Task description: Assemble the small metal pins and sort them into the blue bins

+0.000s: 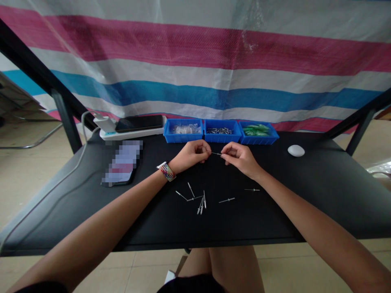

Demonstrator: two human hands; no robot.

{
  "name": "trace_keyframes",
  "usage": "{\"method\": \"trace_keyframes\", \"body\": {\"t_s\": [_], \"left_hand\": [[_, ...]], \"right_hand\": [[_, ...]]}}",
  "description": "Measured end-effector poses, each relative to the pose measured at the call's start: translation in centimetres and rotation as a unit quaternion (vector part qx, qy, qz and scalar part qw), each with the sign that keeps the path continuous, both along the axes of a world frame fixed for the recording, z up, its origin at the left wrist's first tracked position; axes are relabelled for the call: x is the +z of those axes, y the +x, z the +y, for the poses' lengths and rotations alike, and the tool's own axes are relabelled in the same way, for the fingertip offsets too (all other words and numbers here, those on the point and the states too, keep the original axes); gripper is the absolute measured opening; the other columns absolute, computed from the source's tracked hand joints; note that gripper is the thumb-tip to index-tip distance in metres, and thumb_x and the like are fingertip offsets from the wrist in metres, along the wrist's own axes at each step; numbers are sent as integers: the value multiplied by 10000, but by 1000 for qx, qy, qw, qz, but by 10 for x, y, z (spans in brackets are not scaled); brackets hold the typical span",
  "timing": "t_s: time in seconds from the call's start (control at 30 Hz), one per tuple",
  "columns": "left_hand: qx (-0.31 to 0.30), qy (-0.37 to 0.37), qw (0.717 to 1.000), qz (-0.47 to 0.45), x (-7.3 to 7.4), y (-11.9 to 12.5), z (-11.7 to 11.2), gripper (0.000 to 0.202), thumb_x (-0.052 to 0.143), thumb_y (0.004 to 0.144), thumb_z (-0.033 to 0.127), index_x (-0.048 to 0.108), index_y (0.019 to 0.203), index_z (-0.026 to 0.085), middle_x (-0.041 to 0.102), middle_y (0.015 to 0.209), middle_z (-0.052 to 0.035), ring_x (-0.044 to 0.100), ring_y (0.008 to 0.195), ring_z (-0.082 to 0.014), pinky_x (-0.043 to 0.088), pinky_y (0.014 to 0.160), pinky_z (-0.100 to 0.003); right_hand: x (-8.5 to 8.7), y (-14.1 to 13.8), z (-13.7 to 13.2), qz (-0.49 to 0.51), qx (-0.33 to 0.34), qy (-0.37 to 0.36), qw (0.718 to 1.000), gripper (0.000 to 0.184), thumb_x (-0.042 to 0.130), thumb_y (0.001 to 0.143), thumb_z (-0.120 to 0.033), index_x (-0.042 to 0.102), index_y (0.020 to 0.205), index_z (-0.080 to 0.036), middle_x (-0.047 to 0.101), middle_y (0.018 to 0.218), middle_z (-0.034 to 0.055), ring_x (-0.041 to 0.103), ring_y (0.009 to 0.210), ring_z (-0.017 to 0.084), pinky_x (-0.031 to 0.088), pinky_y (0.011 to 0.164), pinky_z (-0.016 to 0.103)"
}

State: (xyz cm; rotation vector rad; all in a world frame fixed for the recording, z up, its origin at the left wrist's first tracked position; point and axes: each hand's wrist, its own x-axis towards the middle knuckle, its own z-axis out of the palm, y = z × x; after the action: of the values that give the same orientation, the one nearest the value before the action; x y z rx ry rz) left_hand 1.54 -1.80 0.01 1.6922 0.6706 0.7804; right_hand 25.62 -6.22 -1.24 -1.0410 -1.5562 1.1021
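In the middle of the table, just in front of the blue bins, my two hands hold a thin metal blind rivet (216,153) lying roughly level between them. My left hand (193,155), with a woven band at its wrist, is closed in a pinch at the pin's left end. At the other end, the fingertips of my right hand (240,158) are closed on the rivet. Several loose blind rivets (201,203) lie nearer to me, some of them crossing. Two more, a slanted rivet (226,200) and a level rivet (252,189), lie apart on the right.
Three blue bins line the back: a left bin (183,139) with clear plastic pieces, a middle bin (222,139) of rivets, a right bin (259,140) with green packets. Also around are a phone (122,165), a power strip (134,133) with cable, and a white mouse (296,151).
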Motion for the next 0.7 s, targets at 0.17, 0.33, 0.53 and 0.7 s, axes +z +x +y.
{"method": "trace_keyframes", "body": {"t_s": [0.17, 0.33, 0.53, 0.7], "left_hand": [[9, -9, 1000, 3, 0, 2, -1, 164, 735, 857, 244, 626, 926, 143, 614, 655, 39, 567, 561, -79, 439, 582, -200], [0, -35, 999, -19, 2, 2, -3, 177, 723, 869, 254, 595, 944, 157, 599, 667, 43, 575, 578, -86, 465, 588, -204], [-8, -61, 997, -42, -6, 1, 0, 129, 663, 883, 234, 621, 974, 153, 588, 721, 25, 595, 629, -97, 496, 597, -212], [-17, -51, 998, -35, -10, 1, 3, 144, 652, 893, 248, 636, 996, 149, 604, 718, 19, 601, 625, -102, 498, 597, -215]], "right_hand": [[-2, 0, 0, -24, -12, 12, 1000, 193, 849, 803, -311, 703, 859, -199, 686, 716, 4, 660, 614, 159, 514, 580, 290], [5, 0, -2, -27, -60, 42, 997, 188, 838, 792, -331, 701, 816, -205, 682, 702, 5, 639, 590, 157, 502, 554, 288], [32, 12, 21, -35, -232, 169, 957, 159, 792, 823, -343, 705, 819, -210, 634, 632, -16, 586, 551, 154, 442, 541, 281], [41, 3, 58, -139, -321, 216, 912, 131, 743, 834, -323, 766, 852, -195, 632, 634, -5, 485, 525, 150, 399, 562, 303]]}}
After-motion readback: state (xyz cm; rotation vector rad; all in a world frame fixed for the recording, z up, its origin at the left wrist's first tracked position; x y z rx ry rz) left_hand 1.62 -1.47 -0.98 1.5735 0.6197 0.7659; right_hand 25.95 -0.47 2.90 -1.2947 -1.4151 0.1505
